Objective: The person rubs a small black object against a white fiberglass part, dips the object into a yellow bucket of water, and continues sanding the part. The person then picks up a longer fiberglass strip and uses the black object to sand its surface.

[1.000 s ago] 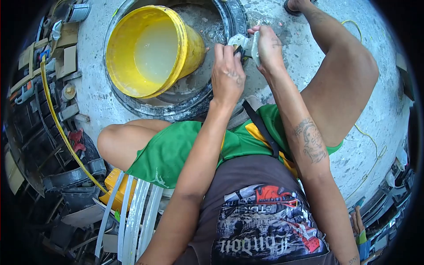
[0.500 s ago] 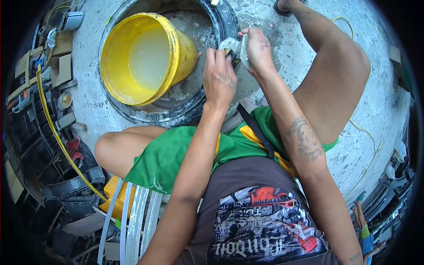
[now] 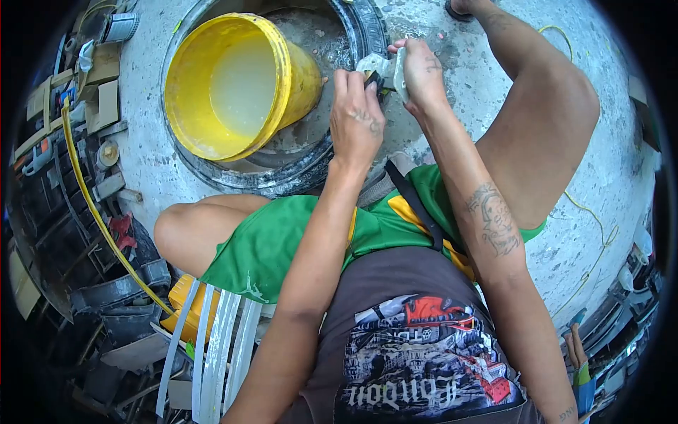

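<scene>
My left hand (image 3: 358, 120) is closed around a small black-and-yellow tool (image 3: 375, 82), most of it hidden by the fingers. Just beyond those fingers is a rounded, whitish-coated part (image 3: 373, 63). My right hand (image 3: 426, 74) grips a pale, flat, thin-edged piece (image 3: 400, 74) held on edge, facing the left hand. Both hands are close together above the floor, by the right rim of a black tire (image 3: 374, 35). Left of them, a yellow bucket (image 3: 282, 71) with cloudy water (image 3: 244, 88) leans inside the tire.
My bent knees frame the work area over a dusty concrete floor (image 3: 565, 247). A yellow cord (image 3: 593, 212) runs along the right. Dark scrap parts and cardboard (image 3: 106, 106) pile up at the left, beside a long yellow strip (image 3: 88, 205). Pale slats (image 3: 222, 339) lie near my left thigh.
The whole view has shifted slightly, with the bucket and tire now a little higher and further right. Both hands keep nearly the same pose and hold on their pieces.
</scene>
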A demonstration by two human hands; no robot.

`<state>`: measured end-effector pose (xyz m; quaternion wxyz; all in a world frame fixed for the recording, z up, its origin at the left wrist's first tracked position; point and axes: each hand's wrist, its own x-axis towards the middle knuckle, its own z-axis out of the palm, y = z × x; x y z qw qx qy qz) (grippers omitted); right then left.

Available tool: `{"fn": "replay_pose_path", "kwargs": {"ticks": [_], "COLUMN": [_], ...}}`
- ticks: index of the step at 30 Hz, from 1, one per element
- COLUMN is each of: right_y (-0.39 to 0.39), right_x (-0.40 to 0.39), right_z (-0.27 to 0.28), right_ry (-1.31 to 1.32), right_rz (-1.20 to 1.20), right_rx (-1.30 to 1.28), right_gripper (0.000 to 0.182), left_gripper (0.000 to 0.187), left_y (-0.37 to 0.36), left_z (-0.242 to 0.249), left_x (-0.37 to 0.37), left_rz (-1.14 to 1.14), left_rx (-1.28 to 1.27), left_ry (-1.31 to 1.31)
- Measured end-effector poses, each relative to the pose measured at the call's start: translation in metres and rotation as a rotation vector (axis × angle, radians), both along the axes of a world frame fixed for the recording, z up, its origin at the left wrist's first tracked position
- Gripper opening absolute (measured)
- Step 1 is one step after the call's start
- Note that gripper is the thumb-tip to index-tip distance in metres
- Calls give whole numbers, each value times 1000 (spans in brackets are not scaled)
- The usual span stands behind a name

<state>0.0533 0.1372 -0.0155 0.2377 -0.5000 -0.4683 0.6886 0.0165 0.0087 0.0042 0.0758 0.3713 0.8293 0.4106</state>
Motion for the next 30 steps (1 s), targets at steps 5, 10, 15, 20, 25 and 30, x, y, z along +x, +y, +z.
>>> {"fn": "replay_pose_path", "kwargs": {"ticks": [5,10,15,20,25,30], "right_y": [-1,-12,3,-4,0,0], "right_x": [-1,3,-3,-2,-2,-3], "right_z": [6,9,-9,6,5,-19], "right_ry": [50,-43,26,19,11,69], "right_rz": [-32,23,-13,-12,-28,-41], "right_rx": [-85,60,76,2,-8,13], "right_gripper": [33,32,33,34,33,31], "left_gripper": [11,13,15,18,14,8], "left_y": [15,10,-3,5,2,10], "left_z": [-2,-4,9,3,1,-3], "left_x": [-2,-4,-19,-8,-3,-6], "left_rz": [-4,-11,122,21,-34,-51], "left_rx": [-5,-52,100,43,-27,60], "left_ry": [71,63,63,19,17,98]}}
